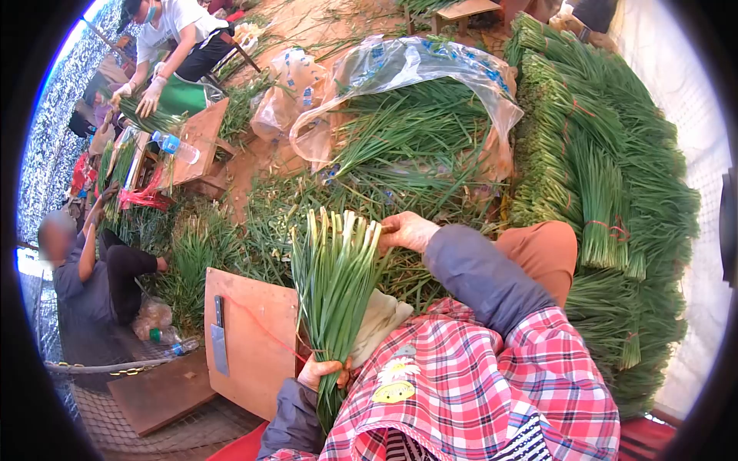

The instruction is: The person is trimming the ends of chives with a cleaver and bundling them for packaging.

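Observation:
A bunch of garlic chives (338, 276) stands upright before me, its pale cut ends at the top and its leaves hanging down. My left hand (327, 373) is wrapped round the lower, leafy part. At the top right of the bunch, my right hand (411, 233) has its fingers pinched together at the pale stalk ends. Just left of the bunch is a wooden board (257, 365). On it lie a knife (220, 338) with a dark handle and a red string (261, 323) that runs toward my left hand.
Tied chive bundles (603, 207) are stacked high on the right. Loose chives lie in a clear plastic bag (307, 131) ahead. Cut leaves cover the ground. One person (100, 269) sits at the left; a gloved co-worker (177, 38) bends over a bench (201, 146) with a bottle (177, 146).

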{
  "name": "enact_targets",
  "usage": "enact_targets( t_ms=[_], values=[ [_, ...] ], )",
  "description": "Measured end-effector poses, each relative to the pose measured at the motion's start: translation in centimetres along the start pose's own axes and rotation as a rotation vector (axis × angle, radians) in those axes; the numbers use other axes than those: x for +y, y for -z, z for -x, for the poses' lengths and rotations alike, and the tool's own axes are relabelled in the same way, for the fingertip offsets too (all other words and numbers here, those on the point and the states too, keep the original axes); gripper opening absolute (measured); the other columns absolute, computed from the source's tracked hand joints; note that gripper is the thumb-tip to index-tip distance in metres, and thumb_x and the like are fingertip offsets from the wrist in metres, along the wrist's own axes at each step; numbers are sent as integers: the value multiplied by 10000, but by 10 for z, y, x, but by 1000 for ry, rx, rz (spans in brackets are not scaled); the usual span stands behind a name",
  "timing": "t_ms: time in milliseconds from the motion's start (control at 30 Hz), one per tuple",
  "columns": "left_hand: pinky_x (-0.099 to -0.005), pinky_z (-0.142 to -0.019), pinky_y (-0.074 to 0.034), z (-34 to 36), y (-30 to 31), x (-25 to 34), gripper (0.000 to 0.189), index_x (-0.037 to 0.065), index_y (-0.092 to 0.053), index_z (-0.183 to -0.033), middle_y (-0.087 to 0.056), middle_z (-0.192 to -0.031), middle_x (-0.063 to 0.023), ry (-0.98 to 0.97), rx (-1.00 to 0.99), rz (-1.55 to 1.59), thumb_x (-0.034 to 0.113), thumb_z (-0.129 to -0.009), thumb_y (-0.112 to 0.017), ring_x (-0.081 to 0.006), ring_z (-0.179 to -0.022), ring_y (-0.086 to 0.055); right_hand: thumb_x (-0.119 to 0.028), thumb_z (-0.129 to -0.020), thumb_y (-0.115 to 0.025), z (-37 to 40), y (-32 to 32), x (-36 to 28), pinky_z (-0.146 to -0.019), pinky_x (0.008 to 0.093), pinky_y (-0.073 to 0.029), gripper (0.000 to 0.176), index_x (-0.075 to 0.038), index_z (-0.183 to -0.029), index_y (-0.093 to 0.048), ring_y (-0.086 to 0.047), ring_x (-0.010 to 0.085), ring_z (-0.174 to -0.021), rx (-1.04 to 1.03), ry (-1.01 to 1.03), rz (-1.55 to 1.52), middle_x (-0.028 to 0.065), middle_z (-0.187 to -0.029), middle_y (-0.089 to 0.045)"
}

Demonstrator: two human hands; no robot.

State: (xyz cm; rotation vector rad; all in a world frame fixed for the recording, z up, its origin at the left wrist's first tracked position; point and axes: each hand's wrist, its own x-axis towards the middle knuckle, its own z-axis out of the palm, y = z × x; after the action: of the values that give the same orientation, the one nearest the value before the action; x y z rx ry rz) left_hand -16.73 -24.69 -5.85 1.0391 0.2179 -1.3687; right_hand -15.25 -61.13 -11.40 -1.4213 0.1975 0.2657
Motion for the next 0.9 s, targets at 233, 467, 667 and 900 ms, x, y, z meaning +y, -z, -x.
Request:
enact_targets(
  t_ms=[233,467,667,900],
  values=[
    [-292,-451,-417,-3,0,-1,383,-50,-544,-913,-556,-587,-116,22,-68,-32,214,-684,-700,-197,-492,-527,-238,-740,-642,5,-19,2,-644,295,-457,237,-46,-879,-644,-594,179,-703,235,-27,198,78,-767,-642],
    [-308,-464,-432,-1,1,0,394,-50,-538,-951,-568,-631,-127,19,-87,-23,192,-685,-698,-204,-507,-534,-238,-749,-607,20,4,-17,-725,373,-489,195,-111,-887,-662,-623,272,-791,531,-39,1014,126,-838,-647],
    [-330,-461,-452,-5,16,-9,430,-35,-521,-1017,-587,-801,-160,-6,-61,70,148,-672,-700,-211,-496,-539,-156,-749,-659,23,73,13,-869,309,-437,511,-150,-1238,-510,-563,185,-1011,413,302,747,147,-1125,-581],
    [-320,-456,-454,0,0,-2,399,-52,-545,-959,-581,-684,-127,2,-14,16,181,-675,-700,-205,-493,-542,-215,-745,-642,-5,4,-14,-755,329,-473,221,-67,-908,-635,-611,254,-797,418,90,505,130,-832,-643]
  ],
)
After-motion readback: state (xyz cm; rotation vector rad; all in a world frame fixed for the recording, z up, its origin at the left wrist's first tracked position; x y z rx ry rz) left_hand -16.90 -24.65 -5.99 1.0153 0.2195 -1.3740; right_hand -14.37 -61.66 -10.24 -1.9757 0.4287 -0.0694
